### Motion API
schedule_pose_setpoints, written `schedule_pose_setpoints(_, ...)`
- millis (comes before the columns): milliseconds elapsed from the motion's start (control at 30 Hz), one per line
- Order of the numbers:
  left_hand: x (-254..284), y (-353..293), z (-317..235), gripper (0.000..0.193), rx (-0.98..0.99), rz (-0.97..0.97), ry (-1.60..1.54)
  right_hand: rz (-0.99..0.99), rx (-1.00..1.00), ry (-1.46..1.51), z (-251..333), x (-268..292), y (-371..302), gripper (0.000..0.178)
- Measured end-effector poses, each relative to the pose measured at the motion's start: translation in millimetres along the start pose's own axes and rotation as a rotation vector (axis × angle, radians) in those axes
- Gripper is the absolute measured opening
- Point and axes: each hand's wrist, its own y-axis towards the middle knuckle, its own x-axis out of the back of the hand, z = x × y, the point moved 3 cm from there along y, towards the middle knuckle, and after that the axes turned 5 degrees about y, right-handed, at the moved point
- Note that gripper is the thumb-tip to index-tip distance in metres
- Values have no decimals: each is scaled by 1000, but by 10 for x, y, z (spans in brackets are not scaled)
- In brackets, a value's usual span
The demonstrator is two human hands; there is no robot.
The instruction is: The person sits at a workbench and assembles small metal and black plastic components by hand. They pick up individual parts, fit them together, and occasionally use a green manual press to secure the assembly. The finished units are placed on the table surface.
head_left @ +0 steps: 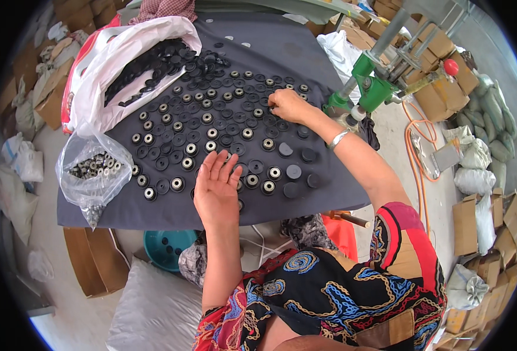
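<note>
My left hand rests palm up near the front edge of the cloth-covered table, fingers apart and slightly bent, with nothing visible in the palm. Round metal bearings sit in many of the black plastic caps spread around it. Farther right, my right hand reaches over the rows with its fingertips pinched together low among the caps. Whatever those fingers hold is hidden beneath them. Several solid black discs lie on the cloth at the right, nearer the front edge.
A white sack spills loose black caps at the back left. In front of it, a clear plastic bag holds small metal parts. A green press stands by the table's right edge. Below is a teal basin; cardboard boxes line the right side.
</note>
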Motion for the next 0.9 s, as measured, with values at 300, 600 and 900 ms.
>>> schedule_pose_setpoints(300,-5,98,82,38,29,-7,-13,-172,72,-141,13,63,-208,13)
schedule_pose_setpoints(600,114,70,-127,33,-120,-27,63,-490,92,184,541,393,-1481,8)
schedule_pose_setpoints(900,8,75,-123,26,-223,-31,67,-524,221,307,904,534,-1813,11)
